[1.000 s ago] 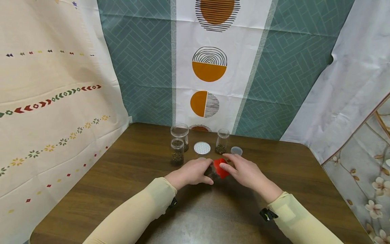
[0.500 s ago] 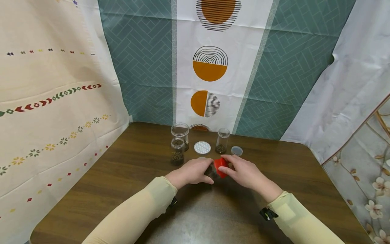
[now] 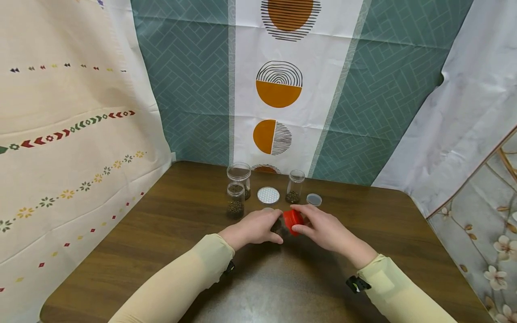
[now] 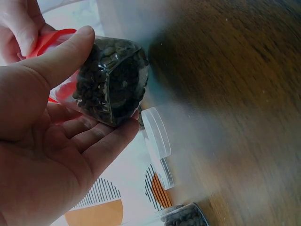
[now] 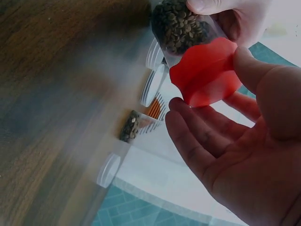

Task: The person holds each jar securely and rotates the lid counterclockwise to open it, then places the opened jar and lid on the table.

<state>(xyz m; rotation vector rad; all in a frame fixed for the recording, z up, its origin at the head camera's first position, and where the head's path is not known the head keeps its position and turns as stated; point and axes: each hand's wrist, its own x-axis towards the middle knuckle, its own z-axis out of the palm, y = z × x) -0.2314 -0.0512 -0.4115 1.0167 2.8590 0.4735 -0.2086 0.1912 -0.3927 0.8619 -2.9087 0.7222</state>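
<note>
My left hand (image 3: 256,226) grips a clear jar (image 4: 113,77) of dark brown seeds, thumb on one side and fingers under the other. The jar is tipped over onto its side, held above the table, with its base facing the table in the left wrist view. At its other end is a red lid (image 5: 207,73) with a wavy edge. My right hand (image 3: 325,226) holds this lid between the thumb and the fingers. In the head view the left hand hides most of the jar, while the red lid shows between both hands.
Behind the hands stand an open clear jar (image 3: 235,206) of seeds, a wider-rimmed jar (image 3: 238,174) and a third jar (image 3: 294,190) with some seeds. A white patterned disc (image 3: 268,195) and a translucent lid (image 3: 313,199) lie on the wooden table (image 3: 161,242).
The red lid has turned in my right hand, and the right thumb and fingers have shifted around its edge. My left hand and the other jars stay put.
</note>
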